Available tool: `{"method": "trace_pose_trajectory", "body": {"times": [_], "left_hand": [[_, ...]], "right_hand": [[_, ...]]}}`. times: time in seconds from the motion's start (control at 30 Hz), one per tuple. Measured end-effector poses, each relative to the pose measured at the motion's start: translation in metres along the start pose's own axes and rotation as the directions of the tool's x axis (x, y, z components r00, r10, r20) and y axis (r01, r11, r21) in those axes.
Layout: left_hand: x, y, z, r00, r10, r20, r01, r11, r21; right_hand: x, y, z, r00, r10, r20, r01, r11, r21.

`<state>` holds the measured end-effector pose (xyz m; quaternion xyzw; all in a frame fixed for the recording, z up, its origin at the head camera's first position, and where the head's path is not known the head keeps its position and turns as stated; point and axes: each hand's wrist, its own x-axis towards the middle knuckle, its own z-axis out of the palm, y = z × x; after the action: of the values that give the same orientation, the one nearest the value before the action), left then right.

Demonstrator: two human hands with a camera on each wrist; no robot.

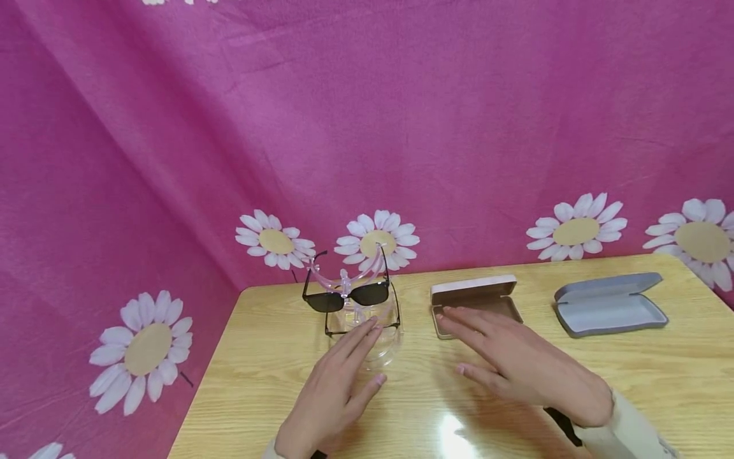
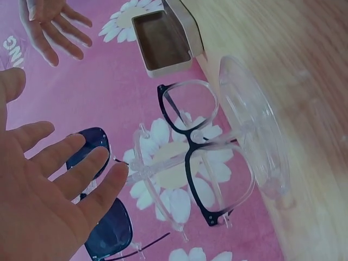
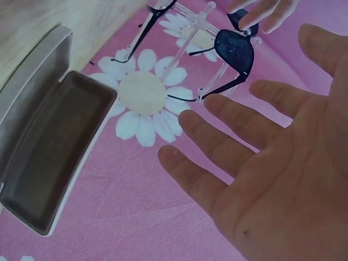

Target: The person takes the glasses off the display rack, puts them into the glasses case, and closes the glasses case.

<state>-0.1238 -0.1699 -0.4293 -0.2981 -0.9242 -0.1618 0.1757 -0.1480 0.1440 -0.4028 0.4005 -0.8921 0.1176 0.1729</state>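
Observation:
My left hand (image 1: 336,387) holds nothing; its fingers are straight, in front of a clear plastic glasses stand (image 1: 383,354). On the stand's upper arm hang dark sunglasses (image 1: 369,294); below them sit clear-lens eyeglasses (image 2: 188,142) with a black upper rim, partly behind my fingers in the head view. My right hand (image 1: 518,357), also empty with fingers extended, hovers in front of an opened glasses case (image 1: 473,284) with a pale outside and brown lining (image 3: 60,147). The hand overlaps part of that case in the head view.
A grey-blue glasses case (image 1: 610,315) with a light lining lies open at the right of the wooden table (image 1: 401,414). Behind the table hangs a magenta cloth (image 1: 459,140) with daisies, and it also runs along the left side.

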Motion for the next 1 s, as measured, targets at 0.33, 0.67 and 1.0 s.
{"method": "trace_pose_trajectory", "body": {"times": [0.33, 0.67, 1.0], "left_hand": [[0.003, -0.012, -0.011, 0.997, -0.004, -0.072, 0.003, 1.0, -0.011], [0.003, -0.024, -0.022, 0.989, -0.046, -0.143, 0.037, 0.997, -0.07], [0.001, -0.036, -0.03, 0.969, -0.058, -0.242, 0.023, 0.99, -0.142]], "right_hand": [[0.023, 0.005, -0.003, 1.0, 0.0, -0.003, 0.0, 0.999, 0.049], [0.038, 0.004, -0.003, 0.997, 0.071, 0.026, -0.074, 0.991, 0.108], [0.058, -0.001, 0.0, 0.994, 0.097, 0.051, -0.103, 0.984, 0.145]]}}
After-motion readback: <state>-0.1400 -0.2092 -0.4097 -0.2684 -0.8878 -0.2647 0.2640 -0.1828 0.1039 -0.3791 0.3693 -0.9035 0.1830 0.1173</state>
